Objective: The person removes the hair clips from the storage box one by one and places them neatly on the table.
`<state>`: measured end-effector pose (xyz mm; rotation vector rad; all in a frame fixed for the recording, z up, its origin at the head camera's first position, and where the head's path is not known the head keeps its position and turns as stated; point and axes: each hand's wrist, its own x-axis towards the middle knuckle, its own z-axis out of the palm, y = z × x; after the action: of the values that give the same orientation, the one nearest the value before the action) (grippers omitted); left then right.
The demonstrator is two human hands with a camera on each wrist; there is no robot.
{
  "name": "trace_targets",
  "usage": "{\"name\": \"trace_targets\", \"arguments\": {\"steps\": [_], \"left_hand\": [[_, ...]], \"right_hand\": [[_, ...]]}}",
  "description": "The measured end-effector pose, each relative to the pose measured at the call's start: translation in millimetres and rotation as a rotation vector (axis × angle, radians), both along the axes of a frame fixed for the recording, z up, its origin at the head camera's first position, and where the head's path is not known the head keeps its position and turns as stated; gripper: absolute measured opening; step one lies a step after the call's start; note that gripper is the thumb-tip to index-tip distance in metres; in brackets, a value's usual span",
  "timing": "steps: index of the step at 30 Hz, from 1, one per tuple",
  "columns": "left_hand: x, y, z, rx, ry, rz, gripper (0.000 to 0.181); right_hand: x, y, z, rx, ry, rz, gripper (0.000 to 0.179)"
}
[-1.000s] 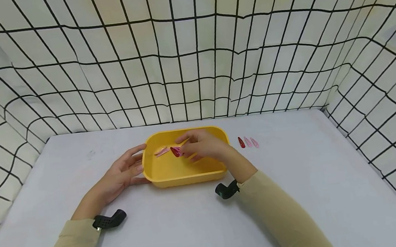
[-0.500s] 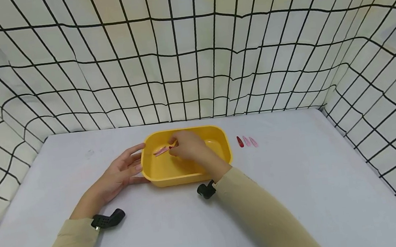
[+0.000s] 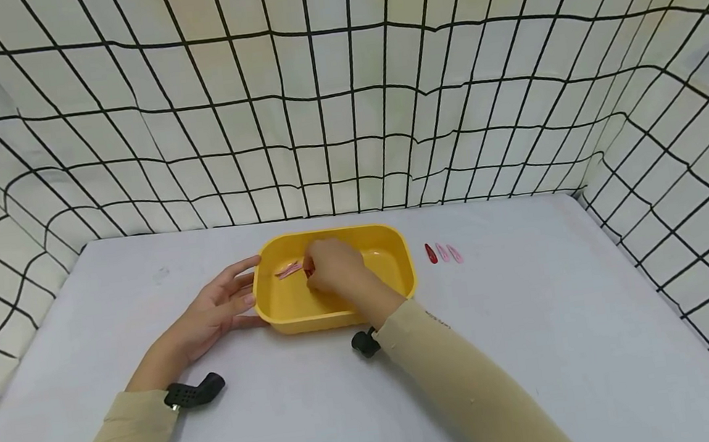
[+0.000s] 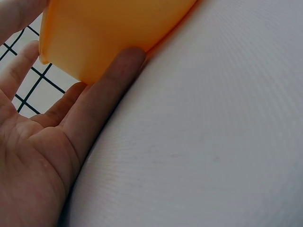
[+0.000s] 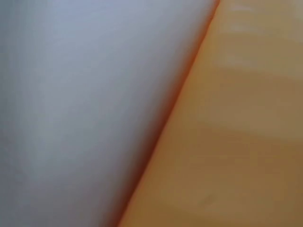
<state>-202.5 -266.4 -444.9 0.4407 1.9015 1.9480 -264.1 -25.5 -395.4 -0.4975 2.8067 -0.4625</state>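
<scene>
A yellow plastic tray (image 3: pixel 333 320) stands on the white table. Against its left end rests my left hand (image 3: pixel 209 323), fingers extended; the left wrist view shows the fingers touching the tray wall (image 4: pixel 104 33). My right hand (image 3: pixel 336 267) is down inside the tray with curled fingers, pinching a red snap hair clip (image 3: pixel 309 273) that is mostly hidden by the fingers. Just left of these fingertips, pink hair clips (image 3: pixel 288 270) lie on the tray floor. The right wrist view has only the blurred tray side (image 5: pixel 246 142), with no hand visible.
To the right of the tray, a red hair clip (image 3: pixel 431 253) and two pink hair clips (image 3: pixel 448 252) lie side by side on the table (image 3: pixel 568 313). Black netting (image 3: pixel 334 96) over white sheeting encloses the back and both sides.
My right hand has moved left and down into the tray with the red clip, which the fingers now largely cover. The left hand keeps its place at the tray's end.
</scene>
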Motion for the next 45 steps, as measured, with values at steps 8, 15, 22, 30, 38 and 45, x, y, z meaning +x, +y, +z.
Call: {"name": "trace_targets", "arguments": {"steps": [8,15,22,30,38,45], "left_hand": [[0.0,0.7,1.5,0.001,-0.004,0.000,0.064],[-0.3,0.5,1.2,0.001,0.002,0.000,0.064],[0.4,0.7,1.4,0.000,-0.002,0.001,0.064],[0.4,0.7,1.9,-0.006,0.000,0.003,0.064],[-1.9,1.2,-0.5,-0.011,-0.002,0.003,0.063],[-1.3,0.3,-0.9,-0.019,0.006,0.014,0.063]], "right_hand": [[3.0,0.2,2.3,0.056,0.007,0.009,0.008],[3.8,1.0,2.0,0.063,0.032,0.012,0.005],[3.7,1.2,-0.3,0.040,0.054,0.033,0.008],[3.5,9.8,1.6,-0.218,0.054,0.033,0.004],[13.5,37.0,5.7,-0.718,-0.120,0.026,0.031],[19.8,55.8,13.8,-1.018,-0.252,-0.007,0.033]]}}
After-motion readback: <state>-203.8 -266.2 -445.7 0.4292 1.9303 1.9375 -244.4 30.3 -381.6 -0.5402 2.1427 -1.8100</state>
